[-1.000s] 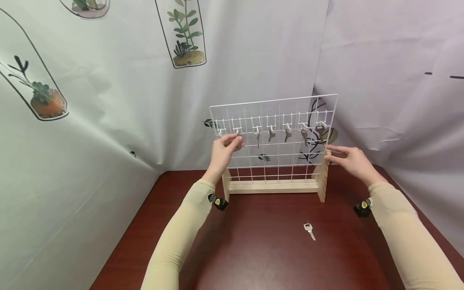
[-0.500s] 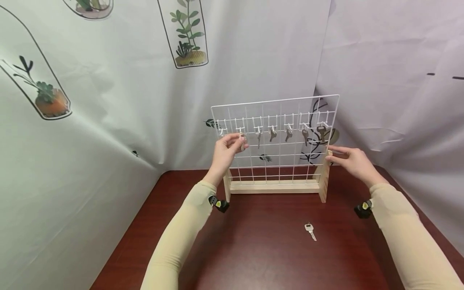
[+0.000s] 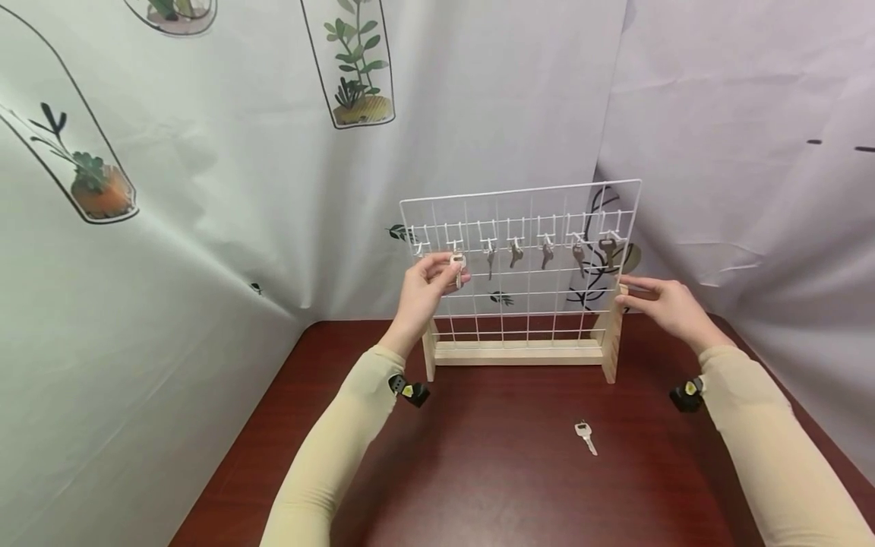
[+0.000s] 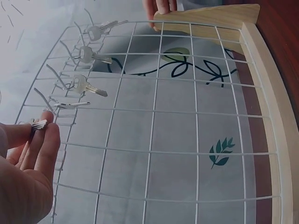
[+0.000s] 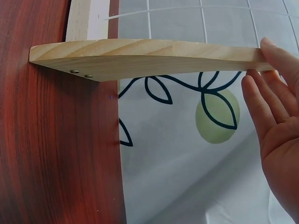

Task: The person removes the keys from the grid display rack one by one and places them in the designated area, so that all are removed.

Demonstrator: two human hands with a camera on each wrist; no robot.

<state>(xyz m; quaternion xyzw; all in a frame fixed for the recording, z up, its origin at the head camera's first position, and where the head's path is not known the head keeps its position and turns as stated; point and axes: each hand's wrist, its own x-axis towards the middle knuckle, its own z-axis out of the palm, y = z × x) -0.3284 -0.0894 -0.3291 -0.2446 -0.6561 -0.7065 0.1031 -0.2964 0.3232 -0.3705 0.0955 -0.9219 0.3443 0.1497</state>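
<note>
Sleeves [image 3: 328,456]: pale yellow, both forearms reaching in over the near part of the desk [image 3: 492,486], one towards its left side, one towards its right.
Loose key [image 3: 585,438]: silver, flat on the right half of the desk, well in from the right edge; its head points to the far edge, its blade slants nearer and rightward.
Wrist devices [image 3: 415,393]: black with a yellow mark, one at each cuff.
Left hand [image 3: 420,295]: raised in front of the rack's left part; the grip is pinching a key between thumb and fingers.
Held key [image 3: 458,266]: silver, head up and blade down, just below the second hook from the left; I cannot tell whether it touches that hook.
Right hand [image 3: 661,306]: at the rack's right end, the grip pinching the top of the right wooden upright [image 5: 149,60], thumb and fingers on opposite faces.
Rack: white wire grid [image 3: 516,304] upright in a pale wooden base [image 3: 519,355], standing near the desk's far edge.
Hanging keys [image 3: 547,254]: five in a row on white hooks, right of the held key.
Backdrop [image 3: 506,99]: whitish cloth with printed plants, behind the desk's far edge.
</note>
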